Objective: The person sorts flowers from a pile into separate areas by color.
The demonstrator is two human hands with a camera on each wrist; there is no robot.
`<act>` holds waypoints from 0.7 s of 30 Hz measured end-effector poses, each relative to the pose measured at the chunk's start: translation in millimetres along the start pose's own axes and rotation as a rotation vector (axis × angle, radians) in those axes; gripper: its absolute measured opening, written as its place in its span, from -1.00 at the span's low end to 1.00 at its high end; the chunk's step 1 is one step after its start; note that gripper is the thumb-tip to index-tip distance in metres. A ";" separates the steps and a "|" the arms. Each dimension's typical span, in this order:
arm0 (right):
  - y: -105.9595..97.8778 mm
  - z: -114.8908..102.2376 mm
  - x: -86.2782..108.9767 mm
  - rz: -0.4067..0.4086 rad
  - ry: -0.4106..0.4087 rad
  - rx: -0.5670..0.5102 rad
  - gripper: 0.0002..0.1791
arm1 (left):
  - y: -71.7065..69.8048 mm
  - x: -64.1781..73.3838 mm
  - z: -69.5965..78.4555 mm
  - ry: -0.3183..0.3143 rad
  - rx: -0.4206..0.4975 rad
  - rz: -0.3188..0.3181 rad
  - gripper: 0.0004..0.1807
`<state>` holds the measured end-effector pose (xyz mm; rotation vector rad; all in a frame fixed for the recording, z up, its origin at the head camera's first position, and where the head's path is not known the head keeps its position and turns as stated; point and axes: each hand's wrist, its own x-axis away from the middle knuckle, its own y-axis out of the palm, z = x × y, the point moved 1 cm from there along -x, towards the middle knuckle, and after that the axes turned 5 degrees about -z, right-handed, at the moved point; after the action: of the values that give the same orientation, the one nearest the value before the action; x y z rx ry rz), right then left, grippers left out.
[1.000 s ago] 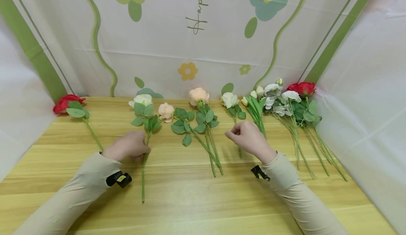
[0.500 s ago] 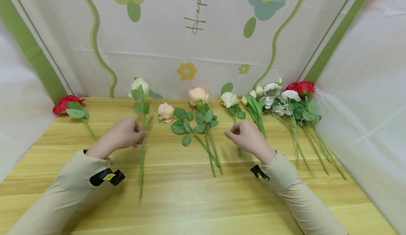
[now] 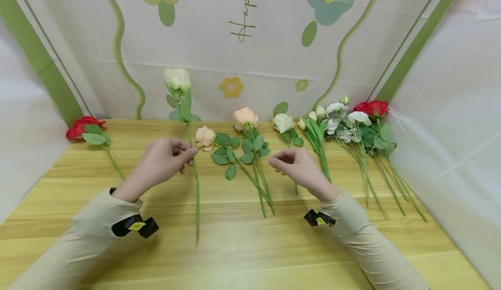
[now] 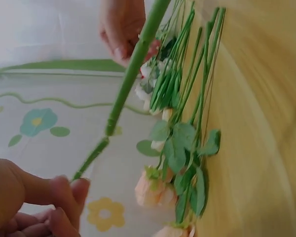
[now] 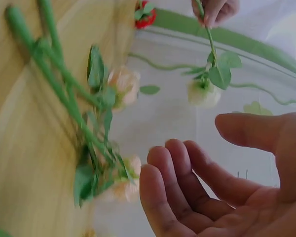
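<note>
My left hand (image 3: 166, 159) pinches the green stem of a white rose (image 3: 178, 79) between thumb and fingertips. The rose stands nearly upright above the table, its bloom in front of the backdrop. In the left wrist view the stem (image 4: 130, 74) runs up and away from the pinching fingers (image 4: 80, 190). My right hand (image 3: 301, 168) hovers over the stem of another white rose (image 3: 283, 123) and holds nothing. Seen from the right wrist, its thumb stands apart from the loosely bent fingers (image 5: 180, 187). Two peach roses (image 3: 245, 118) with crossed stems lie between the hands.
A red rose (image 3: 84, 128) lies at the far left. On the right are white tulips (image 3: 317, 138), white flowers (image 3: 359, 118) and another red rose (image 3: 372, 108). A printed cloth backdrop (image 3: 195, 33) rises behind the wooden table (image 3: 235, 246), with white cloth (image 3: 454, 120) at the side.
My left hand has lifted the white rose off the table, tipped it upright and carried it slightly right. My right hand has shifted a little left, its thumb and fingers spreading.
</note>
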<state>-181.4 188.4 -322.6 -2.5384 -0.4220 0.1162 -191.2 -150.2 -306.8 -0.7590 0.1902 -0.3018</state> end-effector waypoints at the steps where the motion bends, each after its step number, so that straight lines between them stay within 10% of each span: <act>1: 2.4 -1.3 0.2 -0.010 0.004 -0.057 -0.72 | 2.7 -0.3 0.8 0.014 0.025 0.012 -0.74; 21: 68.9 -31.8 24.3 -0.302 -0.019 -0.470 -0.68 | 53.7 14.1 26.0 0.305 0.332 0.003 -0.83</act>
<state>-134.1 125.1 -333.1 -2.8881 -0.9266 -0.0842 -160.0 -101.3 -326.8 -0.3811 0.4177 -0.4334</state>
